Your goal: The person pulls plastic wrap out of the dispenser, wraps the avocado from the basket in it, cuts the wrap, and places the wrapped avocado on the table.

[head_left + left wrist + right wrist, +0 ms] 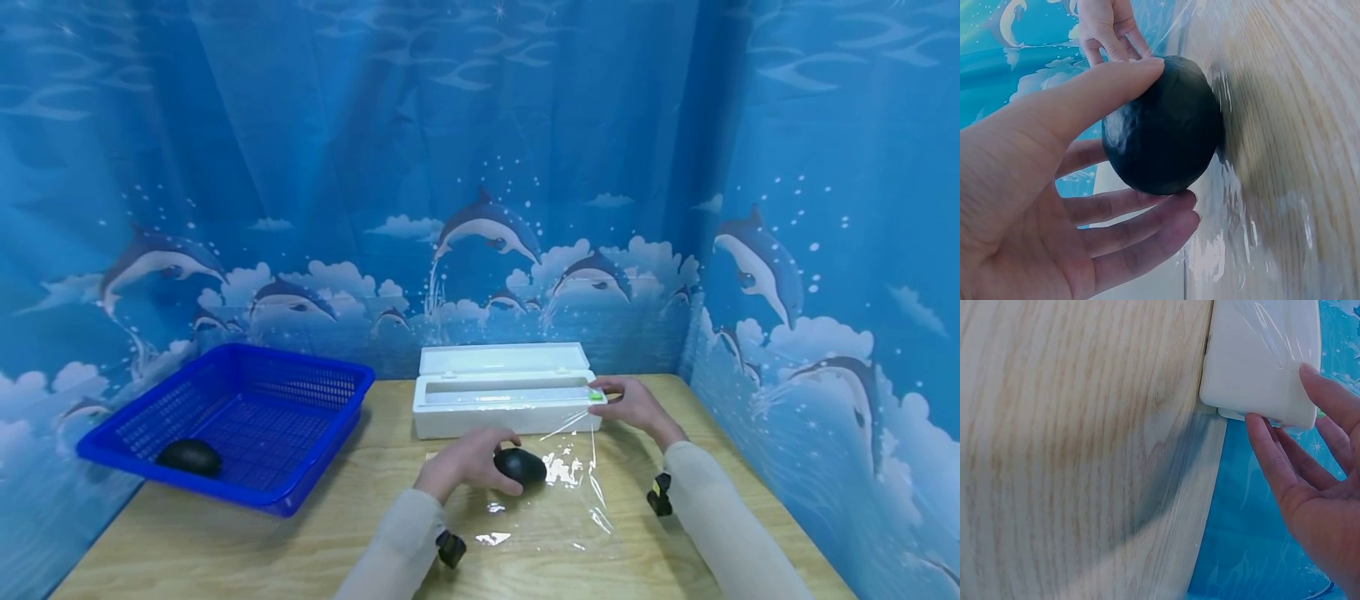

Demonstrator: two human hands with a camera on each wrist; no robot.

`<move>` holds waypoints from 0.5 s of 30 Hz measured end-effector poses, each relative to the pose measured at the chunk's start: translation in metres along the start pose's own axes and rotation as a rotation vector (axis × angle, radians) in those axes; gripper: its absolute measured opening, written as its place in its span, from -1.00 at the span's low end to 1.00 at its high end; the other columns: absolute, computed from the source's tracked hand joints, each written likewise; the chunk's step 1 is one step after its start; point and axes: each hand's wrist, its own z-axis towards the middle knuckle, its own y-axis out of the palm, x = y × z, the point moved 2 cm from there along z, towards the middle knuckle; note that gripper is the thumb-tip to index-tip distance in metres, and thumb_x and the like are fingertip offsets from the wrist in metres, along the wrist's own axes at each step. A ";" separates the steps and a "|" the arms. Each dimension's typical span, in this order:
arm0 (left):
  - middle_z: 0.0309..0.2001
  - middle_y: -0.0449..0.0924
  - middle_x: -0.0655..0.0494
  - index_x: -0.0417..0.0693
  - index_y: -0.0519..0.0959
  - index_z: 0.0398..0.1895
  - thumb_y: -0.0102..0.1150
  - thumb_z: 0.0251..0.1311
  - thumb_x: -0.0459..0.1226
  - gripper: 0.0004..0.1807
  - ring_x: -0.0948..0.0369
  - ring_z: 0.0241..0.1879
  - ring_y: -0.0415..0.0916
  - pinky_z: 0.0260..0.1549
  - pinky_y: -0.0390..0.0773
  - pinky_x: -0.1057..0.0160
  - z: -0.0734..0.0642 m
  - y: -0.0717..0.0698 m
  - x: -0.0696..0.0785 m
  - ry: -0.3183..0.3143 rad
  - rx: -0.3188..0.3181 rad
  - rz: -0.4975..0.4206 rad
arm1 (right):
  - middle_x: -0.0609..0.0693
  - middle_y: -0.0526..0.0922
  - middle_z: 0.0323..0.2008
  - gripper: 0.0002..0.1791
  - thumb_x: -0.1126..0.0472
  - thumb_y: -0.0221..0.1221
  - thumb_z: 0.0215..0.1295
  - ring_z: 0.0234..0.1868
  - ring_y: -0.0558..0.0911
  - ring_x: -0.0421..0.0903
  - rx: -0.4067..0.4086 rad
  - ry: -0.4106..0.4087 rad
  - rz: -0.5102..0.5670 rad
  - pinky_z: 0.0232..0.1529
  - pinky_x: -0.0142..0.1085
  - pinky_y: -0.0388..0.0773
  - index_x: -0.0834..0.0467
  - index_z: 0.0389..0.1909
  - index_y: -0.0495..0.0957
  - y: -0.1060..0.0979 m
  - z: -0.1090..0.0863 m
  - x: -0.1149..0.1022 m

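Observation:
My left hand (472, 462) grips a dark avocado (520, 468), its thumb on one side and fingers curled about the other. The avocado sits on a sheet of clear cling film (558, 517) spread over the table. In the left wrist view the avocado (1163, 128) looks almost black and slightly bumpy. A white cling film dispenser (506, 421) stands behind it with its lid raised. At the dispenser's right end, my right hand (633, 408) holds the corner beside a small green slide cutter (596, 397). Thumb and fingers bracket that end (1260, 381) in the right wrist view.
A blue plastic basket (318, 450) stands on the left of the wooden table (375, 533), with a second dark avocado (189, 457) inside. Blue dolphin-print curtains (360, 167) enclose the back and sides. Each wrist wears a small black camera (450, 548).

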 end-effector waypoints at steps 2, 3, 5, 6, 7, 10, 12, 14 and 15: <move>0.14 0.65 0.00 0.11 0.52 0.34 0.62 -0.07 0.02 -0.17 0.06 0.11 0.59 0.12 0.63 -0.05 -0.001 -0.001 0.000 -0.003 -0.001 -0.002 | 0.43 0.50 0.32 -0.34 0.13 0.41 0.28 0.23 0.58 0.32 0.002 0.004 0.007 0.13 0.00 0.69 0.30 0.33 0.48 0.000 0.000 0.000; 0.14 0.65 -0.01 0.11 0.52 0.34 0.62 -0.07 0.02 -0.17 0.06 0.11 0.59 0.11 0.63 -0.06 -0.002 -0.001 -0.001 -0.004 -0.002 -0.003 | 0.43 0.50 0.31 -0.34 0.13 0.41 0.28 0.23 0.58 0.32 0.001 0.003 0.009 0.13 0.00 0.69 0.31 0.33 0.48 0.001 0.000 0.000; 0.16 0.65 -0.01 0.11 0.52 0.35 0.62 -0.07 0.01 -0.16 0.05 0.12 0.60 0.11 0.64 -0.06 -0.003 -0.002 -0.001 -0.002 -0.005 -0.009 | 0.43 0.51 0.30 -0.33 0.14 0.42 0.28 0.22 0.59 0.32 -0.002 0.004 0.015 0.13 -0.01 0.70 0.32 0.33 0.48 0.001 0.000 0.000; 0.17 0.65 -0.02 0.11 0.52 0.35 0.62 -0.07 0.00 -0.16 0.04 0.12 0.60 0.11 0.64 -0.07 -0.004 -0.003 -0.002 -0.002 -0.007 -0.015 | 0.43 0.51 0.30 -0.33 0.14 0.42 0.27 0.22 0.59 0.32 -0.001 0.007 0.022 0.12 -0.01 0.70 0.32 0.33 0.48 0.001 0.001 0.000; 0.18 0.64 -0.03 0.11 0.51 0.36 0.62 -0.06 0.00 -0.16 0.03 0.13 0.59 0.11 0.64 -0.08 -0.004 -0.003 -0.002 -0.002 -0.007 -0.019 | 0.43 0.51 0.30 -0.33 0.15 0.42 0.27 0.22 0.59 0.32 -0.002 0.008 0.025 0.12 -0.02 0.70 0.32 0.34 0.47 0.001 0.001 0.000; 0.21 0.62 -0.07 0.09 0.50 0.37 0.62 -0.06 -0.01 -0.15 0.01 0.14 0.59 0.09 0.64 -0.09 -0.007 -0.006 -0.003 -0.003 -0.008 -0.040 | 0.44 0.50 0.31 -0.33 0.14 0.42 0.28 0.20 0.60 0.31 -0.004 0.007 0.022 0.10 -0.04 0.71 0.33 0.34 0.47 0.001 0.001 0.001; 0.23 0.61 -0.09 0.10 0.49 0.38 0.62 -0.05 -0.01 -0.15 0.00 0.14 0.58 0.07 0.65 -0.10 -0.009 -0.009 -0.005 -0.008 -0.006 -0.047 | 0.44 0.50 0.31 -0.33 0.14 0.42 0.28 0.19 0.61 0.30 -0.002 0.006 0.016 0.09 -0.05 0.71 0.33 0.34 0.47 0.001 0.001 0.002; 0.22 0.61 -0.12 0.09 0.50 0.37 0.61 -0.05 -0.01 -0.16 -0.01 0.12 0.60 0.05 0.66 -0.08 -0.010 -0.011 -0.006 -0.004 -0.004 -0.045 | 0.42 0.51 0.31 -0.33 0.13 0.42 0.27 0.19 0.61 0.29 0.000 0.012 0.013 0.08 -0.06 0.71 0.31 0.34 0.48 0.001 0.001 0.003; 0.22 0.61 -0.12 0.09 0.50 0.37 0.61 -0.05 -0.02 -0.16 -0.01 0.10 0.60 0.03 0.66 -0.08 -0.011 -0.012 -0.007 -0.001 -0.003 -0.045 | 0.42 0.51 0.31 -0.33 0.13 0.42 0.27 0.19 0.61 0.28 0.002 0.016 0.012 0.08 -0.06 0.71 0.30 0.34 0.48 0.001 0.001 0.003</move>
